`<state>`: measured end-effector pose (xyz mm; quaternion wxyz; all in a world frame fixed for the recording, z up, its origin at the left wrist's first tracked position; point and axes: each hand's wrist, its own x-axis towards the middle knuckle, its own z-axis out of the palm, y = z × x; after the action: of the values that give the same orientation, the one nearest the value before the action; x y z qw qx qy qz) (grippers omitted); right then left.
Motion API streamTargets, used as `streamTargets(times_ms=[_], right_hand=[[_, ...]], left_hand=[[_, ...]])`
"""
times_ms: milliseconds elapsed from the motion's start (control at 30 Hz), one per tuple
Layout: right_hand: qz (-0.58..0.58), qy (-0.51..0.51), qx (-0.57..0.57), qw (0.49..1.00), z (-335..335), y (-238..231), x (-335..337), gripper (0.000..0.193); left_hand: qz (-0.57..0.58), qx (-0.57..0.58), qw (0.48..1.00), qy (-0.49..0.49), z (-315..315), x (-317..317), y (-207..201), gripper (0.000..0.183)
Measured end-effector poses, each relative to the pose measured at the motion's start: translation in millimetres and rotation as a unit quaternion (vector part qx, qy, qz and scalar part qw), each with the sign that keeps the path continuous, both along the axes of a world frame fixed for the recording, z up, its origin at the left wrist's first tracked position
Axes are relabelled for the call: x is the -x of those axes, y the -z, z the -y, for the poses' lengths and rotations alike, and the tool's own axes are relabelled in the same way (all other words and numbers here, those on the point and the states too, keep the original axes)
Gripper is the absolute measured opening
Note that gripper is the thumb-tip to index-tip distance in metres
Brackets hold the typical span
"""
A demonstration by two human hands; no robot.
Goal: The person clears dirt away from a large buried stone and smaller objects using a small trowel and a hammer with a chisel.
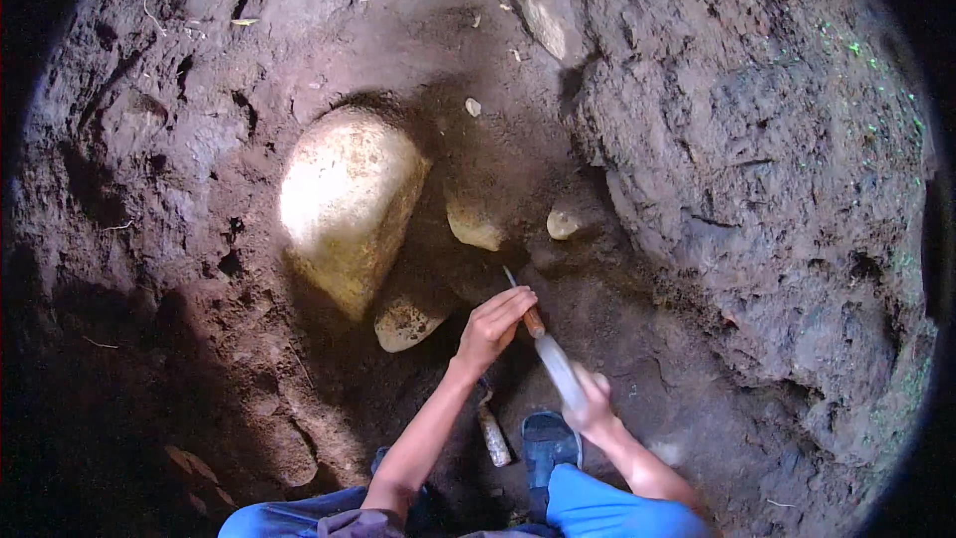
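Below, left hand [495, 324] and right hand [590, 401] both closed around a long digging bar [546, 344]; its tip meets soil just beside the large pale boulder [347, 201].

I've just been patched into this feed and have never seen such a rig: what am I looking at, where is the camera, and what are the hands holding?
It is one fisheye camera on a person's head, looking down into a dug earth pit, so edges curve. Both bare forearms enter from below. The left hand and right hand grip one long tool with a wooden shaft, its tip in the soil. A large pale boulder and smaller stones sit embedded in the dirt. A blue sandal shows below.
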<state>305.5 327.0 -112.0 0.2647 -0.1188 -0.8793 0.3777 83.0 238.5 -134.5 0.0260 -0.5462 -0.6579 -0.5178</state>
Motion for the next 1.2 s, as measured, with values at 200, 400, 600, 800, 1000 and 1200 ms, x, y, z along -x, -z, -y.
streamTargets(times_ms=[200, 400, 600, 800, 1000, 1200], right_hand=[[-0.144, -0.020, -0.082, 0.986, -7.1, -19.7, -7.5, 0.017], [0.052, -0.007, 0.017, 0.998, 11.2, -36.0, -1.4, 0.031], [0.115, 0.042, 0.039, 0.992, 2.5, -23.7, 12.7, 0.015], [-0.305, -0.113, 0.064, 0.944, -2.2, 0.3, 3.2, 0.014], [-0.080, -0.011, -0.015, 0.997, 14.4, -35.3, 9.8, 0.013], [0.137, 0.030, 0.055, 0.989, 5.7, -19.0, 11.0, 0.015]], left_hand=[[0.007, -0.022, 1.000, 0.015, -5.8, 0.0, 4.6, 0.045], [0.003, 0.000, 1.000, 0.006, 8.0, 2.7, 5.1, 0.044], [0.019, -0.002, 1.000, -0.023, 0.3, 4.7, 4.3, 0.042], [-0.003, 0.004, 1.000, -0.007, -3.0, 6.7, -0.5, 0.043], [-0.010, 0.010, 1.000, -0.005, 3.9, 14.2, 3.8, 0.036], [0.013, -0.008, 1.000, -0.016, 0.7, 11.6, 8.5, 0.033]])
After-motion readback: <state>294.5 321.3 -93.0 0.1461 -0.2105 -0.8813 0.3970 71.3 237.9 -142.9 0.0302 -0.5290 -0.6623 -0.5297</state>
